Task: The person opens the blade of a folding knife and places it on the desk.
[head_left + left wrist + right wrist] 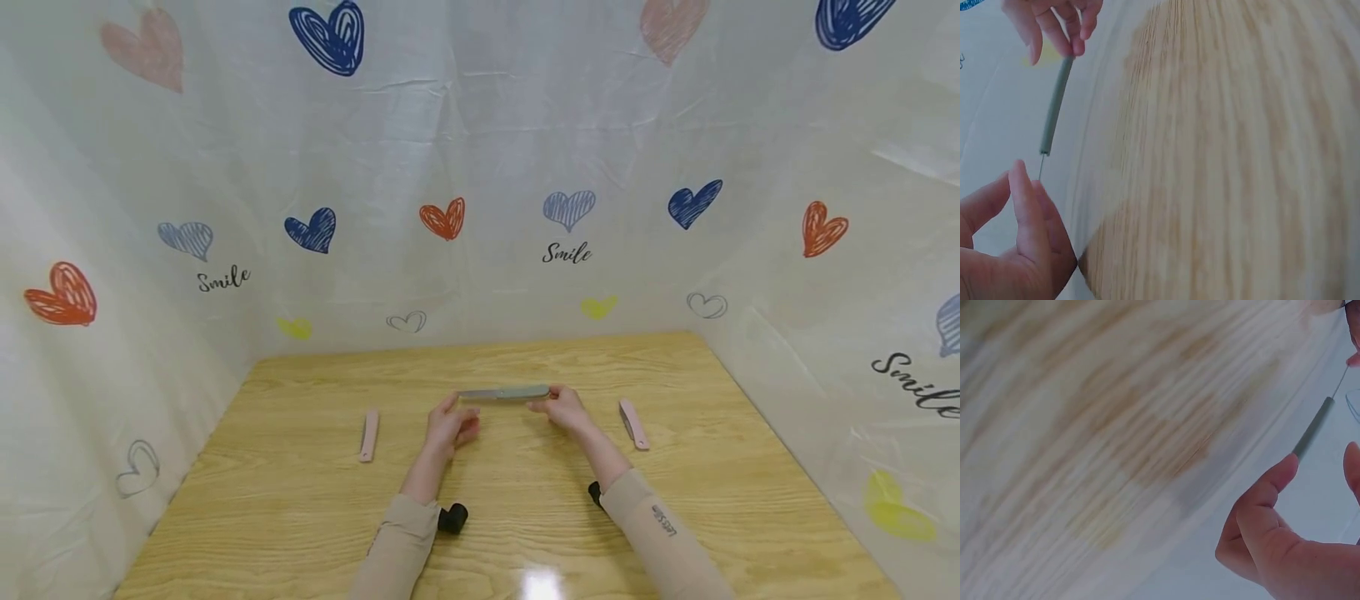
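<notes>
A knife with a grey-green handle (525, 392) and a slim metal blade (476, 394) is held level above the table, spanning the two hands. My left hand (450, 427) touches the blade's tip with extended fingers. At the handle's butt end is my right hand (564, 409), a fingertip (1288, 469) touching it while the thumb (1352, 464) stands apart. The left wrist view shows the handle edge-on, with the blade's end partly hidden behind the left fingers (1022, 194).
On the wooden table (300, 517), a pink folding knife (369, 435) lies left of the hands and another pink folding knife (634, 425) lies to the right. A white curtain (495, 150) printed with hearts surrounds the table's back and sides.
</notes>
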A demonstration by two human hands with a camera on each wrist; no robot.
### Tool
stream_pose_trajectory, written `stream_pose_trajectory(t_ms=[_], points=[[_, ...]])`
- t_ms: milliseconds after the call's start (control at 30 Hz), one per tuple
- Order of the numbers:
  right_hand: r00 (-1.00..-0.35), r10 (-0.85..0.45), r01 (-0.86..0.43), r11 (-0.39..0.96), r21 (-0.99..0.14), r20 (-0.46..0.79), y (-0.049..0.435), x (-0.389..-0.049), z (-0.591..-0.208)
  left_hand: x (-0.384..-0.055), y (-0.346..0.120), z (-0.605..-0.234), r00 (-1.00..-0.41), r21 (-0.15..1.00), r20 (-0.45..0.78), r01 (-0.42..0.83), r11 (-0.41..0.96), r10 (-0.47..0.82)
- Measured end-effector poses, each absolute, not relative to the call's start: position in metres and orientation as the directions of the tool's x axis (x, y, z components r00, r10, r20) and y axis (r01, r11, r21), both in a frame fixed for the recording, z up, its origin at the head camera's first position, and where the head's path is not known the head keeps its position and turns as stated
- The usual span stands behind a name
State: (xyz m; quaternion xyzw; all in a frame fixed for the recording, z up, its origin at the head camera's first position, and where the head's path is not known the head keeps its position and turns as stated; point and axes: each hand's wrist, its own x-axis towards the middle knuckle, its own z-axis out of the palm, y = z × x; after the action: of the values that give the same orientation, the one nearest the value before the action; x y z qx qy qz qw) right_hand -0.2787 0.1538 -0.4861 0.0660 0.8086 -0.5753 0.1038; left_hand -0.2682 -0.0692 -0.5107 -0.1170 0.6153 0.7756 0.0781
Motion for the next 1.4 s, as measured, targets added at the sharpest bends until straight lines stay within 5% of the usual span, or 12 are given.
stream_pose_trajectory(t_ms=[333, 1400], points=[[-0.95, -0.071, 0.243, 0.438, -0.865, -0.304, 0.157, -0.278, -0.4901, -0.267, -0.0713, -0.5121, -0.958, 0.944, -0.286, -0.285, -0.168, 0.021], [-0.949, -0.058, 0.252, 0.444, -0.86, -0.309, 0.1582, -0.2801, -0.492, -0.2717, -0.076, -0.5125, -0.941, 0.94, -0.331, -0.335, -0.062, 0.067]])
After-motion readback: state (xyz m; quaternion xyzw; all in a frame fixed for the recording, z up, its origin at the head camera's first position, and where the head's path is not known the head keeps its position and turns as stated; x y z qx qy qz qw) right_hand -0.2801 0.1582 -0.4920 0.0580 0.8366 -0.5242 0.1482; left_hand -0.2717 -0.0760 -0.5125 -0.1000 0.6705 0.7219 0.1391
